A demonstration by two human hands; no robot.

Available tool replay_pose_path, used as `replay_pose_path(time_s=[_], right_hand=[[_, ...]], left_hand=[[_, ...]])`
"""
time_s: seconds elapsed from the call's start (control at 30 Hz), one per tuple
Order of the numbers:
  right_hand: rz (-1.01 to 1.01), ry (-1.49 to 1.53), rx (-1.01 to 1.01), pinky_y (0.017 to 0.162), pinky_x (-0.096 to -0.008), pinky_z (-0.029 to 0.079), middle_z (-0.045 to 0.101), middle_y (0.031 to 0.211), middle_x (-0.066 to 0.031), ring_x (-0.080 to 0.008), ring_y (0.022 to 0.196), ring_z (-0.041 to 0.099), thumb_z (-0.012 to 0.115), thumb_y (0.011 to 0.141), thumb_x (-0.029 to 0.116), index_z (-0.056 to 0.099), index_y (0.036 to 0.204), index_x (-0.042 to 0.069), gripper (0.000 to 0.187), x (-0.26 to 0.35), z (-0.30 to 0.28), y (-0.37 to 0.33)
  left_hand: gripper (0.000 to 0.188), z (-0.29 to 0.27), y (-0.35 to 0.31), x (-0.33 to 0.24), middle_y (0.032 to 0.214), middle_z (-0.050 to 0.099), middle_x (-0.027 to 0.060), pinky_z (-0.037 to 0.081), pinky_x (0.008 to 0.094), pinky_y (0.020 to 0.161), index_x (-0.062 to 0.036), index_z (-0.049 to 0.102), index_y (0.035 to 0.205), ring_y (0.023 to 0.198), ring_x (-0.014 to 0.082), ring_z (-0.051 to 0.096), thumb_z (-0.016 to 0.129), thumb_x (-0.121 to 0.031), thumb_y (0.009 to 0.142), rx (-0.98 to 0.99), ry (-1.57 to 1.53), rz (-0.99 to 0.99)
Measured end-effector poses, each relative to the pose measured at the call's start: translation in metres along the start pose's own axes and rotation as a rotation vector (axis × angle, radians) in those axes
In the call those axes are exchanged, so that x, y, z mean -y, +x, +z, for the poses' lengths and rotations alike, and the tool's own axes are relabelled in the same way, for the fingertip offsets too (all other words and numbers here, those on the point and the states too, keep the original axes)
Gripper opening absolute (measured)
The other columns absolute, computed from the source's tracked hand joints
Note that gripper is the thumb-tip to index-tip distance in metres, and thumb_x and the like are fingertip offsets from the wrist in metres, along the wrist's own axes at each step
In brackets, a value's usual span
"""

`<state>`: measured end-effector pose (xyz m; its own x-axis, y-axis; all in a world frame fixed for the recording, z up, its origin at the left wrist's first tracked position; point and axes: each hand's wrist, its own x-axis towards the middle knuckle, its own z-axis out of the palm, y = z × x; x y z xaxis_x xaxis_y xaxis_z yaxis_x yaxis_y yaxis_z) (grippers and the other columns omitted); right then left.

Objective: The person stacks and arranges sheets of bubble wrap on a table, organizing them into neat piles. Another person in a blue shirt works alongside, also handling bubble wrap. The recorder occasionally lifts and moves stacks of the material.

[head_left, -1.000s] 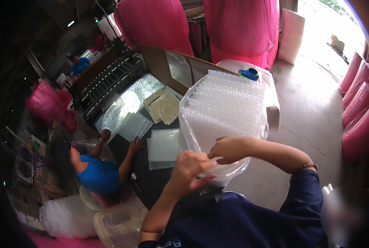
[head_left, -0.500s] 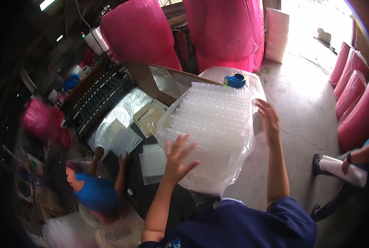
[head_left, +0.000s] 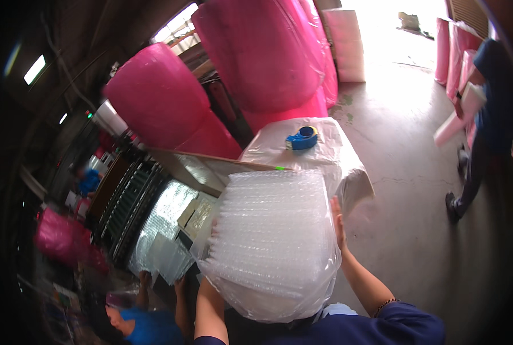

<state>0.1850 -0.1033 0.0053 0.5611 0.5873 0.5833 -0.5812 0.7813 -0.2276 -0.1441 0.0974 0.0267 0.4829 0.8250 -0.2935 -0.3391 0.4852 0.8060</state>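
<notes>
A thick stack of clear bubble-wrap sheets (head_left: pixel 274 224) in a loose clear plastic bag (head_left: pixel 268 307) is in front of my body. My right hand (head_left: pixel 338 223) presses along the stack's right side, its fingers straight and pointing away from me. On the opposite side my left hand (head_left: pixel 213 229) reaches round the stack's left edge; plastic and sheets hide most of it. The stack is held between both hands. Whether its underside rests on anything is hidden. Beyond it, a blue tape dispenser (head_left: pixel 302 138) sits on a table with a whitish plastic cover (head_left: pixel 268 135).
A cardboard panel (head_left: pixel 205 172) stands behind the stack. At left, a co-worker in blue (head_left: pixel 144 325) handles bubble-wrap sheets (head_left: pixel 167 259) near a roller conveyor (head_left: pixel 130 201). Large pink-wrapped rolls (head_left: pixel 262 54) stand beyond. At right, another person (head_left: pixel 492 98) carries a white roll (head_left: pixel 457 115).
My hands, spread and apart from the stack before, now press its two sides. The stack is farther from the tape dispenser. My view has shifted, and the person at right has moved farther off.
</notes>
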Motion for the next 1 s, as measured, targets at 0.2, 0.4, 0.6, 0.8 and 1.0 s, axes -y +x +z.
replay_pose_path(time_s=[0.2, 0.4, 0.6, 0.8, 1.0], right_hand=[[0.311, -0.869, -0.331, 0.11, -0.038, 0.009, 0.012, 0.147, -0.0124, -0.0236, 0.136, 0.009, 0.035, 0.091, 0.05, 0.013, 0.142, 0.004, 0.071, 0.014, 0.085, 0.011], [0.309, -0.955, -0.35, 0.109, -0.0369, 0.014, 0.021, 0.144, -0.013, -0.0237, 0.133, 0.018, 0.038, 0.092, 0.042, 0.02, 0.139, 0.002, 0.064, 0.0, 0.078, 0.012], [0.476, -0.935, -0.234, 0.108, -0.0357, 0.019, 0.03, 0.141, -0.0135, -0.0238, 0.13, 0.027, 0.041, 0.092, 0.035, 0.028, 0.137, 0.0, 0.058, 0.015, 0.046, 0.006], [0.03, -1.057, -0.476, 0.101, -0.0392, 0.031, 0.043, 0.132, -0.0152, -0.0253, 0.123, 0.04, 0.037, 0.093, 0.042, 0.038, 0.132, -0.001, 0.058, 0.09, 0.023, 0.005], [-0.604, -1.775, 0.227, 0.082, -0.0406, 0.044, 0.06, 0.101, -0.0155, -0.0252, 0.095, 0.058, 0.046, 0.09, 0.033, 0.052, 0.111, -0.002, 0.041, 0.117, 0.171, 0.037]], left_hand=[[0.051, -0.003, 0.023, 0.007, 0.124, 0.046, 0.0155, 0.04, 0.0384, 0.092, -0.002, 0.039, 0.129, 0.111, 0.0238, 0.048, 0.038, -0.038, 0.093, -0.065, 0.183, -0.018], [0.051, -0.023, 0.007, -0.001, 0.122, 0.047, 0.0155, 0.041, 0.0381, 0.091, -0.0016, 0.039, 0.128, 0.11, 0.0241, 0.049, 0.038, -0.038, 0.093, -0.089, 0.303, -0.039], [0.051, -0.04, -0.014, -0.014, 0.121, 0.048, 0.0155, 0.042, 0.0377, 0.09, -0.0011, 0.04, 0.127, 0.109, 0.0244, 0.05, 0.038, -0.038, 0.093, -0.107, 0.403, -0.025], [0.051, -0.053, -0.013, -0.021, 0.119, 0.049, 0.0155, 0.043, 0.0374, 0.089, -0.0007, 0.04, 0.127, 0.107, 0.0246, 0.051, 0.038, -0.038, 0.093, -0.094, 0.554, 0.02], [0.044, 0.057, -0.144, 0.036, 0.111, 0.053, 0.013, 0.046, 0.0346, 0.084, -0.0006, 0.042, 0.123, 0.1, 0.023, 0.055, 0.039, -0.033, 0.094, -0.452, 0.254, 0.471]])
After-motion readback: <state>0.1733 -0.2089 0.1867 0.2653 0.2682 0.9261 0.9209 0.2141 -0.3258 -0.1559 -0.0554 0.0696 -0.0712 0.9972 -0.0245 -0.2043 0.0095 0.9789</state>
